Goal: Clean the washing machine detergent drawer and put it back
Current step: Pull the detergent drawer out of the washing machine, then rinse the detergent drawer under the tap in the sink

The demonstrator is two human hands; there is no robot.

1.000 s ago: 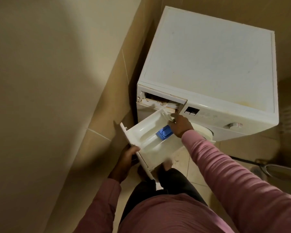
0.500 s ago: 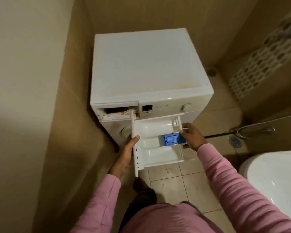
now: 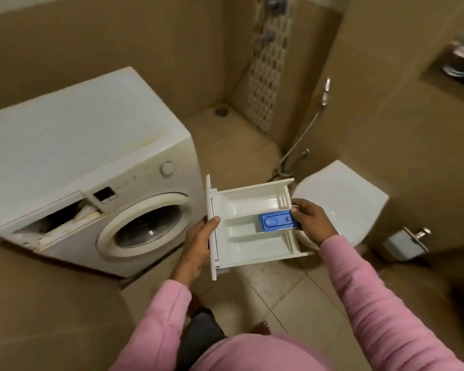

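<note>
I hold the detergent drawer (image 3: 249, 231) clear of the washing machine (image 3: 78, 145), over the floor (image 3: 292, 290).
My left hand (image 3: 198, 245) grips its front panel, my right hand (image 3: 311, 220) its back edge by the blue insert (image 3: 277, 222), which could drop out if I tip it. The drawer's underside and the machine's dark slot (image 3: 54, 223) are hidden.

pink ribbed long sleeves (image 3: 373, 303), matching pink top (image 3: 252, 352), dark grey trousers (image 3: 201, 333)

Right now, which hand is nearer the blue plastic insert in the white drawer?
Right. The right hand grips the rear end of the white plastic detergent drawer, directly beside the blue plastic insert; the left hand grips the front panel at the opposite end.
</note>
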